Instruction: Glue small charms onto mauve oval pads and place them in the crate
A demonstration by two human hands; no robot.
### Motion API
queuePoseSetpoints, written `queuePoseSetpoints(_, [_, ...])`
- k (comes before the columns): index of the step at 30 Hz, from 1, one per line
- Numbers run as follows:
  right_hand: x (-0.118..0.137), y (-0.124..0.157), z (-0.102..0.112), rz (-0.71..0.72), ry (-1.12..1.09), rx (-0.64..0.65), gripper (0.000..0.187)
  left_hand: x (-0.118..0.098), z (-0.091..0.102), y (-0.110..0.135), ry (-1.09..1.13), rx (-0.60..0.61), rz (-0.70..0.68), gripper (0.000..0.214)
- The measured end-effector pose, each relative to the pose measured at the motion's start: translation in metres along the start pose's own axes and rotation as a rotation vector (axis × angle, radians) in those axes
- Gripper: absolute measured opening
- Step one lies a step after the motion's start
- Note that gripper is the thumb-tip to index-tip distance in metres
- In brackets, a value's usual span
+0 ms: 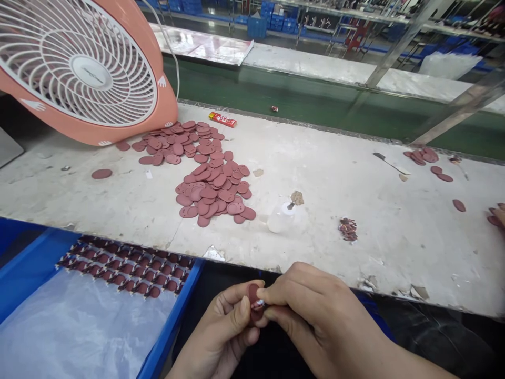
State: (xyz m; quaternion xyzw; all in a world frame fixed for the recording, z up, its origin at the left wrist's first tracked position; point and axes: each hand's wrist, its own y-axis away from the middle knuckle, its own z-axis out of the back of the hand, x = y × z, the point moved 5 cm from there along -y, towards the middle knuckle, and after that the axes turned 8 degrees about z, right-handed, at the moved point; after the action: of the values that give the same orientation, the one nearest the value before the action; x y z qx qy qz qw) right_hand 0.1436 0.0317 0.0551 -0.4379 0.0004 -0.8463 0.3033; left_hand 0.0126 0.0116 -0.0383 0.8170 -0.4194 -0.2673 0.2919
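My left hand (224, 329) pinches a small maroon oval sole (253, 290) between thumb and fingers, just off the table's near edge. Against it, the closed thumb and forefinger of my right hand (319, 310) grip a small maroon-and-white strap piece (258, 303), partly hidden by the fingertips. On the table ahead lies a large heap of similar maroon soles (215, 192), some with tiny holes. A small pile of strap pieces (347, 230) lies to the right. Between these piles stands a translucent white bottle (280, 218) with a metal tip.
At lower left, a blue crate (165, 337) holds plastic sheeting and rows of soles with straps (134, 268). A pink fan (165, 89) stands at the table's back left. Beyond the table (315, 158) runs a green belt (315, 100). Another person's hand (500, 215) shows at right.
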Motion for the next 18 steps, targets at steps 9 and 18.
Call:
queuePoseSetpoints(9, [0.0005, 0.0001, -0.0006, -0.001, -0.004, 0.000, 0.019, -0.0013, -0.0024, -0.0011, -0.009, 0.014, 0.002, 0.027])
queuePoseSetpoints(18, [0.0042, -0.0015, 0.0005, 0.021, 0.001, -0.016, 0.018, -0.0035, -0.0007, 0.0015, -0.052, 0.033, -0.011, 0.024])
